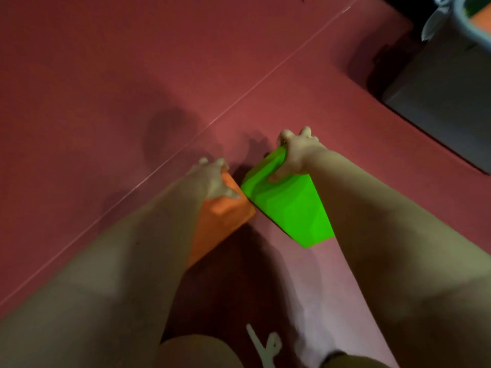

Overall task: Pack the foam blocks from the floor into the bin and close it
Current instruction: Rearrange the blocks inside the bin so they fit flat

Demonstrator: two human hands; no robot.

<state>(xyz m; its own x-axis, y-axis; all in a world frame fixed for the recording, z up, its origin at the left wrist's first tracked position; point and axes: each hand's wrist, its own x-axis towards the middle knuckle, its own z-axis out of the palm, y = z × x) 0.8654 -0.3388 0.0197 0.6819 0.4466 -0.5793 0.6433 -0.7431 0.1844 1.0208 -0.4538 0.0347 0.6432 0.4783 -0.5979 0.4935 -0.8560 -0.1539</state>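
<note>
Floor: red floor (132, 75) is lying under me, a pale seam (164, 160) crossing it.
Light: dim, throwing shadows.

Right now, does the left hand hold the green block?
No, the left hand grips the orange block, while the right hand grips the green block.

A red floor (106, 75) crossed by a pale seam (186, 144) — a white drawstring (261, 343) below.
</note>
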